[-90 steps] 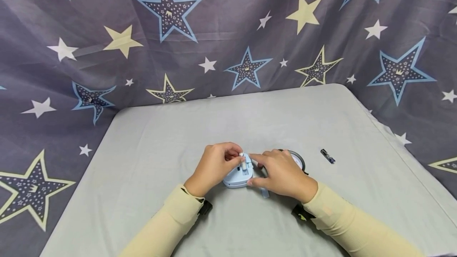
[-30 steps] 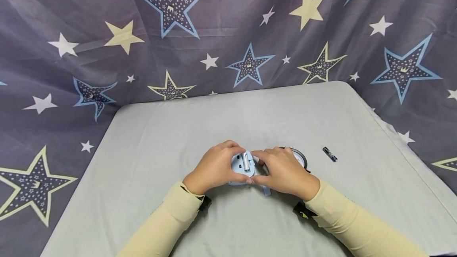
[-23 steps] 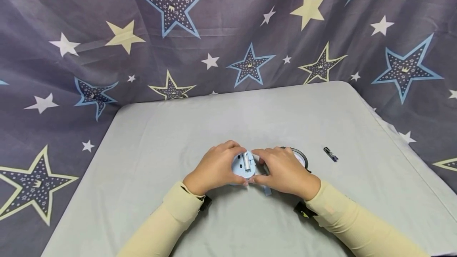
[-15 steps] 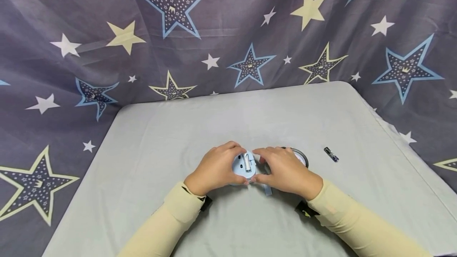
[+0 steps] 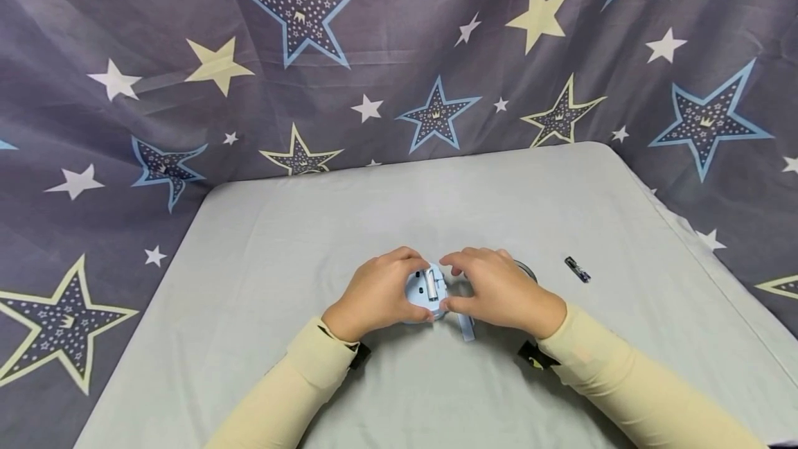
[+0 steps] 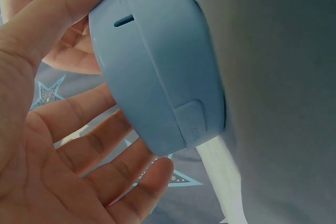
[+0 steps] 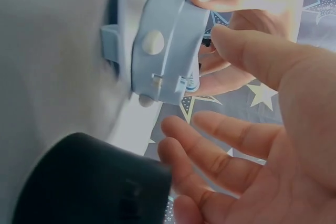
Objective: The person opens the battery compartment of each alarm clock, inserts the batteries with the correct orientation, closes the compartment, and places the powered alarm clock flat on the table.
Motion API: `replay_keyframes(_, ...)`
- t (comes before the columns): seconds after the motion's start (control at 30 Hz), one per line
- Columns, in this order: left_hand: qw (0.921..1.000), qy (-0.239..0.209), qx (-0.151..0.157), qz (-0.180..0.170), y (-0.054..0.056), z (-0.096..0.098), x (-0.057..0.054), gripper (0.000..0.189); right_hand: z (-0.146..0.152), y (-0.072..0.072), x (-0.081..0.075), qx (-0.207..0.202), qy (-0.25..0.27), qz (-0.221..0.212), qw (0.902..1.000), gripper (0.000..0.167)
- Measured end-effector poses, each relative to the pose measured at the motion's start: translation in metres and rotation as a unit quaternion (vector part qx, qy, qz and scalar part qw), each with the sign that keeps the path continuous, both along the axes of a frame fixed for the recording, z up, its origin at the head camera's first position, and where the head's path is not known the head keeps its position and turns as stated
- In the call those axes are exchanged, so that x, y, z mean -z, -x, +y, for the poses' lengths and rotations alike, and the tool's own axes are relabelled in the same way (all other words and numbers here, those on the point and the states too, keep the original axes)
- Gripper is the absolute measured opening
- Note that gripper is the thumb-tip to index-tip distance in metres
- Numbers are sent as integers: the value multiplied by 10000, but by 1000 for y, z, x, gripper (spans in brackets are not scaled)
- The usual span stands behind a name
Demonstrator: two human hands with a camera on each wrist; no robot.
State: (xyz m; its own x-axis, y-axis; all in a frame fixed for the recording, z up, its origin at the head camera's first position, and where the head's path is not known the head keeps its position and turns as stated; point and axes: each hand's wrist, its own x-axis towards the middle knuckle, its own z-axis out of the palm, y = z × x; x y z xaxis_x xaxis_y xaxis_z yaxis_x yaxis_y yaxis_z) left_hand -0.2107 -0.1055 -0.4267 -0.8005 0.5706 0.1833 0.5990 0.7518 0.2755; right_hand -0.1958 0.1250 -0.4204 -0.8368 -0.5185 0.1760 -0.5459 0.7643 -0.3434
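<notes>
A light blue rounded device (image 5: 413, 289) lies face down near the middle of the table, with a silvery battery (image 5: 431, 285) in its uncovered slot. My left hand (image 5: 374, 291) grips the device from the left, thumb on the near side and fingers on the far side. On the right, my right hand (image 5: 501, 289) hovers with fingers spread and holds nothing. Its thumb tip is close to the device's edge; whether it touches I cannot tell. In the right wrist view, round buttons show on the device's side (image 7: 168, 40). A light blue strip (image 5: 466, 328) lies below my right hand.
A round black-rimmed thing (image 5: 526, 270) sits mostly hidden behind my right hand. Farther right, a small dark oblong item (image 5: 578, 269) lies on the grey-covered table (image 5: 399, 213). A star-patterned curtain (image 5: 374, 54) hangs behind and at both sides.
Three seconds ago my left fingers held the battery above the slot; now it lies inside. My right hand has since let go of the device's right side and opened slightly away.
</notes>
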Motion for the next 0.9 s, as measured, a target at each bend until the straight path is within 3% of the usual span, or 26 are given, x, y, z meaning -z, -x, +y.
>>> replay_keyframes(0.33,10000,-2,36,-5,0,0,1,70,-4,9,-12,-187,219,446,9986,47)
replay_keyframes(0.63,10000,-6,34,-40,1,-1,3,70,-7,13,-13,-240,389,169,9988,40)
replay_keyframes(0.9,10000,-7,-14,-24,1,-3,3,68,-9,17,-16,-215,467,224,9984,36)
